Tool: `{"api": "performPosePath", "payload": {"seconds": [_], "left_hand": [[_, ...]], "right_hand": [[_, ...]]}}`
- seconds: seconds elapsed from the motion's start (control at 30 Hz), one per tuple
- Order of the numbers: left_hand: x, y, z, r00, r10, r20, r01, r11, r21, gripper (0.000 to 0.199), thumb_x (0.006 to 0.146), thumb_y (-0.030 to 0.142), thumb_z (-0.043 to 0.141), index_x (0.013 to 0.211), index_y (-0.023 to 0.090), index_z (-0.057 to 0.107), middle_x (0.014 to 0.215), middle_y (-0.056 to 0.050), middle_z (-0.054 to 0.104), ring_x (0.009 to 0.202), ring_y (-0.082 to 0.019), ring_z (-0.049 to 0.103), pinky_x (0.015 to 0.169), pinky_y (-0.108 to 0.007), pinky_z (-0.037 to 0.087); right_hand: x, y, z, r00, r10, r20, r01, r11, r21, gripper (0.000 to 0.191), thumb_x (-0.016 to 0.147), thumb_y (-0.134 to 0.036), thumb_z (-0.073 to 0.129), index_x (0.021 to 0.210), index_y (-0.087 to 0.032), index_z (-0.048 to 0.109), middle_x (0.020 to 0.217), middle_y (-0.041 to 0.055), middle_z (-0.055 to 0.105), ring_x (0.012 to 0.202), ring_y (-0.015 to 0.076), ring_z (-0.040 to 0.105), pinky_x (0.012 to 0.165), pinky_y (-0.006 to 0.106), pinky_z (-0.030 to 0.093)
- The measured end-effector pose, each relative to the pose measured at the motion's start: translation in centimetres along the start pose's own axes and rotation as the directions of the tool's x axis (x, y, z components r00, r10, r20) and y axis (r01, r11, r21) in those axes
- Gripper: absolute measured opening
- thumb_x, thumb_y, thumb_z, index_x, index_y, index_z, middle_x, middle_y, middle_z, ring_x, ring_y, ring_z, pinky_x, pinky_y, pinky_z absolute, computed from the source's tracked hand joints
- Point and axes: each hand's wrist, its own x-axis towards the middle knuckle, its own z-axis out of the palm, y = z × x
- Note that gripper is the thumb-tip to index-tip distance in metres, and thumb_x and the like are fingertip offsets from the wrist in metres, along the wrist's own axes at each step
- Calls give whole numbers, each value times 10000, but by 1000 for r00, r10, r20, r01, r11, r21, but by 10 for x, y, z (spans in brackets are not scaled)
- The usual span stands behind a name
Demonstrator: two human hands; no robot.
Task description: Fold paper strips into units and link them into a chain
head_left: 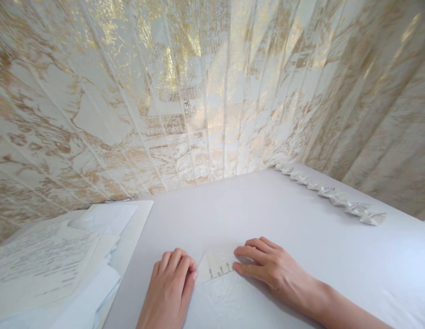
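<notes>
A small folded piece of white paper (215,266) with dark writing lies on the pale table near the front edge of the view. My left hand (173,285) is at its left end, fingers curled, with thumb and forefinger pinched on the paper's corner. At the right end is my right hand (267,262); its fingers are a little apart, and the thumb and fingertips rest on the paper's edge, pressing it to the table. The part of the paper under the fingertips is hidden.
On the left, a pile of written sheets (58,251) covers the table (212,210). A row of several small folded paper shapes (337,198) runs along the right back edge. Patterned gold and white curtains (199,91) hang behind.
</notes>
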Motion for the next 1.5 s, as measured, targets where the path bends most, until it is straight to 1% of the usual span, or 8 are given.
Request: {"api": "performPosePath", "payload": {"seconds": [0.27, 0.47, 0.93, 1.13, 1.23, 1.3, 1.4, 1.5], "left_hand": [[-3, -1, 2, 996, 60, -65, -59, 998, 14, 196, 976, 285, 413, 834, 231, 537, 870, -16, 582, 829, -225, 549, 721, -378, 447], [-4, -5, 5, 964, 223, -145, -225, 974, 5, 323, 867, 286, 661, 1157, 272, 519, 1079, -20, 628, 982, -212, 599, 815, -322, 520], [-4, 5, 2, 941, 305, -142, -259, 926, 275, 146, 932, 117, 472, 977, 209, 577, 946, -31, 687, 823, -225, 667, 710, -371, 564], [6, 15, -3, 947, 229, -227, -186, 963, 194, 233, 959, 137, 404, 805, 215, 561, 752, -7, 635, 657, -202, 634, 608, -345, 537], [8, 20, -6, 937, 158, -310, -135, 986, 92, 105, 974, 228, 432, 1040, 223, 514, 969, -45, 648, 845, -190, 663, 738, -329, 559], [8, 26, -7, 933, -61, -355, -4, 984, -180, 338, 965, 346, 476, 1270, 238, 379, 1195, -101, 595, 1015, -202, 641, 843, -359, 552], [11, 38, -1, 912, -377, -163, 158, 689, -708, 538, 919, 531, 510, 1342, 254, 326, 1297, -137, 559, 1082, -223, 628, 889, -385, 534], [16, 46, 8, 935, -355, -9, 134, 375, -917, 608, 853, 606, 576, 1288, 220, 399, 1300, -144, 587, 1112, -236, 635, 935, -362, 511]], "right_hand": [[23, -22, 8, 992, 129, -14, -127, 986, 104, 381, 910, -64, 523, 1250, -233, 553, 1152, 66, 651, 976, 199, 579, 854, 311, 451], [60, -37, 30, 981, 184, 65, -190, 975, 115, 138, 843, -214, 698, 971, -211, 645, 1024, 26, 659, 882, 195, 574, 799, 298, 457], [61, -36, 35, 992, 100, -75, -101, 995, -16, 122, 876, -110, 621, 815, -199, 563, 889, 2, 660, 752, 159, 558, 701, 290, 371], [66, -33, 44, 984, 12, -177, -39, 988, -150, 191, 884, -93, 601, 736, -193, 533, 739, -4, 618, 621, 154, 493, 602, 304, 307], [72, -29, 37, 973, 42, -228, -75, 987, -140, 174, 894, -88, 562, 755, -190, 536, 735, 7, 602, 627, 156, 487, 600, 289, 316], [75, -27, 29, 951, 116, -287, -147, 985, -87, 146, 892, -84, 542, 788, -186, 541, 779, 18, 603, 689, 163, 510, 636, 274, 351], [77, -28, 21, 888, 284, -362, -227, 955, 193, 129, 899, -107, 530, 801, -190, 547, 808, 12, 597, 724, 152, 534, 660, 247, 395], [76, -33, 23, 873, 397, -283, -238, 854, 462, 114, 914, -158, 511, 825, -200, 570, 768, -19, 599, 604, 111, 518, 583, 209, 400]]}}
